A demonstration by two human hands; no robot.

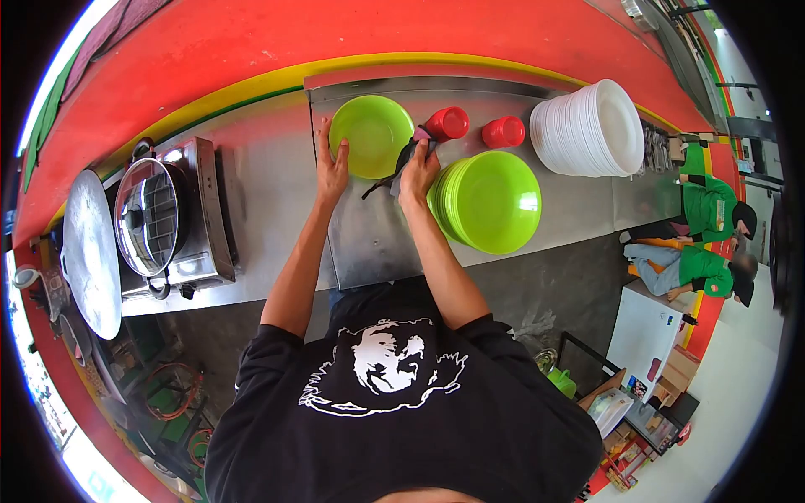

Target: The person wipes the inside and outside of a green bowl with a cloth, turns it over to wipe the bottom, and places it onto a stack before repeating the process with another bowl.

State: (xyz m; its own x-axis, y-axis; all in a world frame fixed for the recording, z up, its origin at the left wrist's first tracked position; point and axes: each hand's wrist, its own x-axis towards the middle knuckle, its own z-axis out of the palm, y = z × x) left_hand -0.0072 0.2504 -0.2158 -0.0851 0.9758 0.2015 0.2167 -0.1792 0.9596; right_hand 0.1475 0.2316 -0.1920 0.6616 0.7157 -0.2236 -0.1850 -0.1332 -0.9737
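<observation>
A lime-green bowl (373, 134) sits on the steel counter in front of me. My left hand (332, 168) grips its left side, fingers along the outside and thumb over the rim. In my right hand (418, 174) is a dark cloth (404, 157), bunched at the right edge of the same bowl. Just right of that hand stands a stack of matching green bowls (495, 203). Beyond it are two groups of red cups, one nearer the cloth (449, 123) and one farther right (505, 132).
A tall stack of white plates (587, 128) stands right of the cups. To the left, a lidded pan (149, 216) rests on a steel stove (204, 210), beside a large round metal disc (90, 251). Two people in green shirts (707, 210) are at the far right.
</observation>
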